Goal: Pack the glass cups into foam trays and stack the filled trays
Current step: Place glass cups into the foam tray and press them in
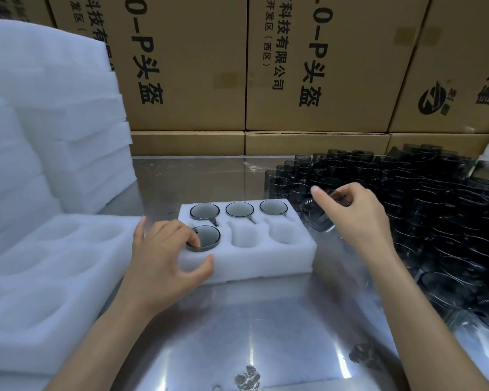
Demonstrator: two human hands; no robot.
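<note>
A white foam tray (254, 263) with two rows of three pockets lies in the middle of the table. Smoky glass cups fill its three back pockets (240, 209). A fourth cup (208, 237) sits in the front left pocket, and my left hand (164, 255) grips it, fingers curled over its rim and thumb against the tray's front wall. The other two front pockets are empty. Just right of the tray, my right hand (350, 215) holds another glass cup (316, 218), tilted, above the table.
Several dark glass cups (424, 210) crowd the right side of the shiny metal table (251, 320). Empty foam trays (45, 272) lie at the left, with a tall foam stack (48, 122) behind. Cardboard boxes (308, 80) wall off the back.
</note>
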